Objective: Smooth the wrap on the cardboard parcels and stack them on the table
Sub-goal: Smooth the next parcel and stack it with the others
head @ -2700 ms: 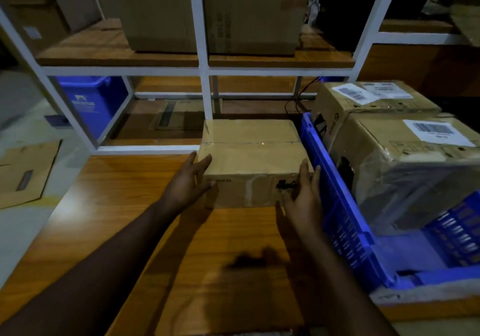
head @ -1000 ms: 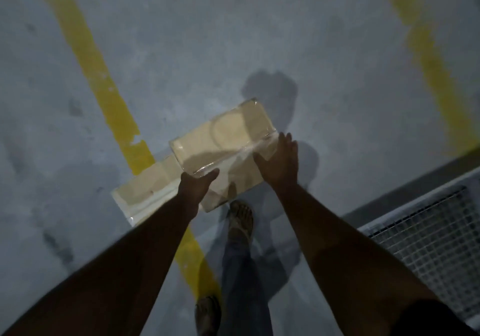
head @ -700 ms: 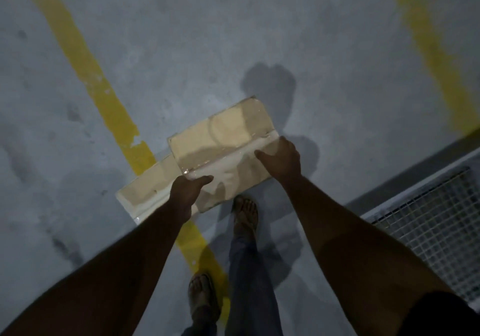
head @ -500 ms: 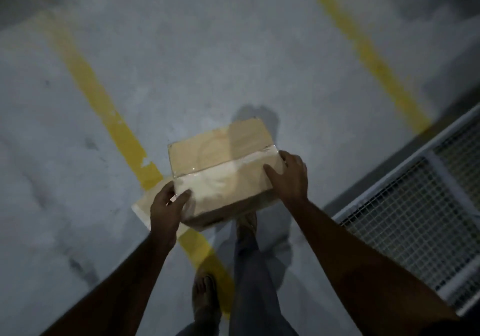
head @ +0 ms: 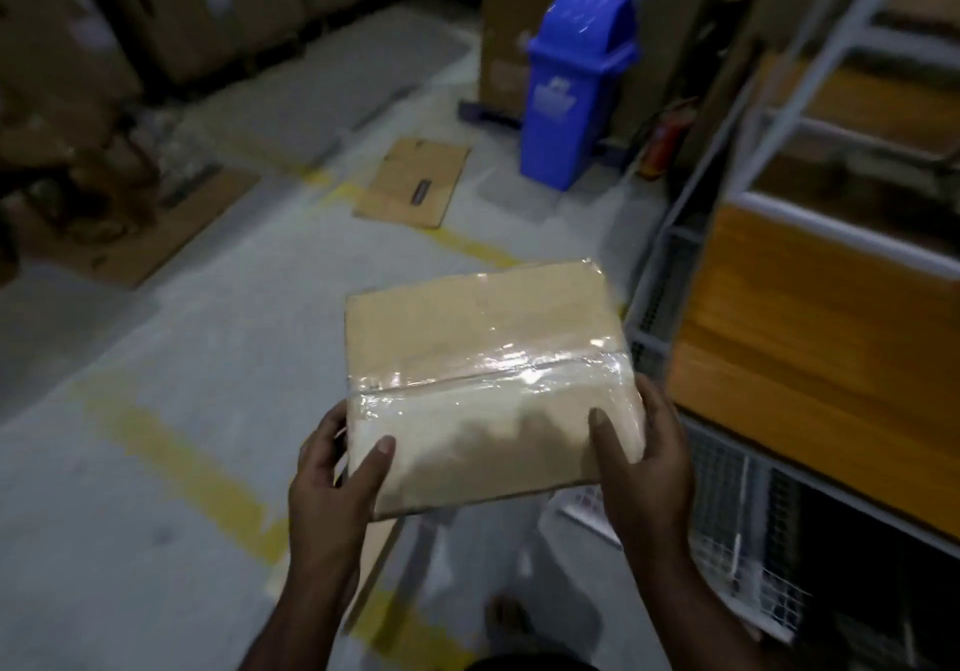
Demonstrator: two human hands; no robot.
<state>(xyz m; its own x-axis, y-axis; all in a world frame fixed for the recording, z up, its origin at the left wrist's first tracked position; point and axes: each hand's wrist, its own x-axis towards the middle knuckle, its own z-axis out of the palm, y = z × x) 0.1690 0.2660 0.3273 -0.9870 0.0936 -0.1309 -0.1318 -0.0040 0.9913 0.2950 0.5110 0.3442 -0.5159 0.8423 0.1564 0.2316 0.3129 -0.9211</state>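
A flat cardboard parcel point(head: 483, 358) wrapped in shiny clear film is held up in the air over the concrete floor. My left hand point(head: 337, 468) grips its near left corner, thumb on top. My right hand point(head: 641, 462) grips the near right corner, thumb on the top face. The film shows a crease line across the middle of the parcel. The wooden table point(head: 810, 353) with a white frame stands just to the right of the parcel.
A blue swing-lid bin point(head: 574, 83) stands ahead. A flattened cardboard sheet point(head: 415, 182) lies on the floor before it, another sheet point(head: 363, 566) below the parcel. Yellow floor lines point(head: 171, 457) run across the concrete. Wire mesh shelving point(head: 737, 530) sits under the table; stacked boxes point(head: 208, 0) line the far wall.
The parcel has been lifted off the floor from a second parcel and carried up. My view has swung from the floor toward the bin and table on the right.
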